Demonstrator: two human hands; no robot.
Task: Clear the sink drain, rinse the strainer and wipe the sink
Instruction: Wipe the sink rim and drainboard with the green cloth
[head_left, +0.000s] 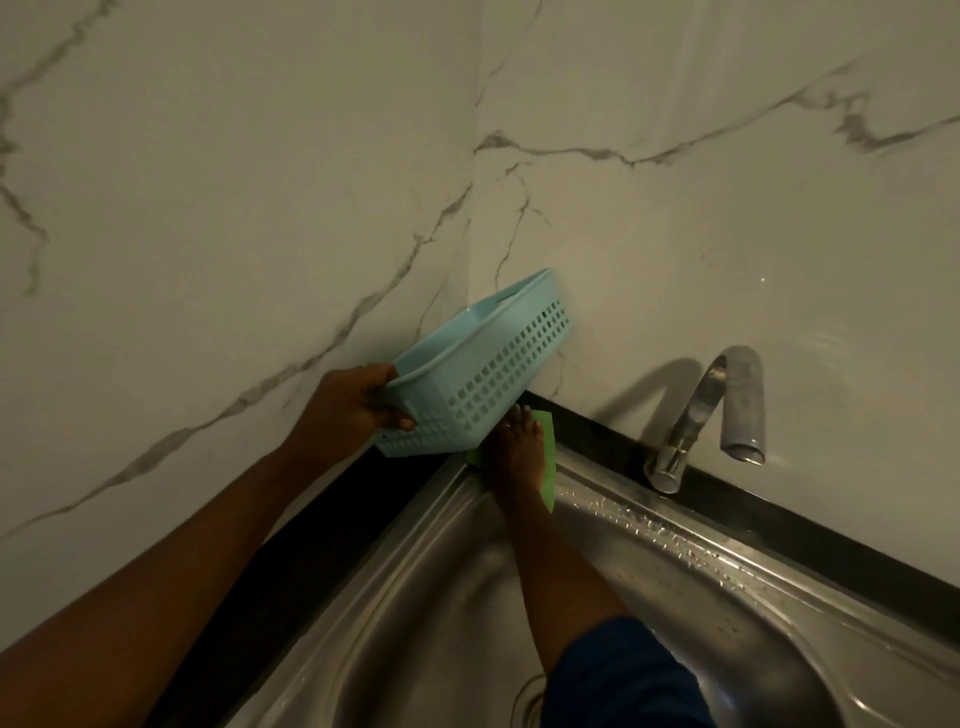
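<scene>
A pale blue rectangular perforated plastic basket (488, 379) is gripped at one short end by the left hand (358, 400) and held tilted in the air, close to the corner of the white grey-veined marble wall (260, 182). A flat green cleaning cloth (548, 486) is pressed under the straight fingers of the right hand (519, 447) on the far corner of the stainless steel sink (769, 613) rim. Water droplets (639, 525) are seen on the rim, near a curved chrome tap (727, 395) mounted on the black table (779, 519) strip.
</scene>
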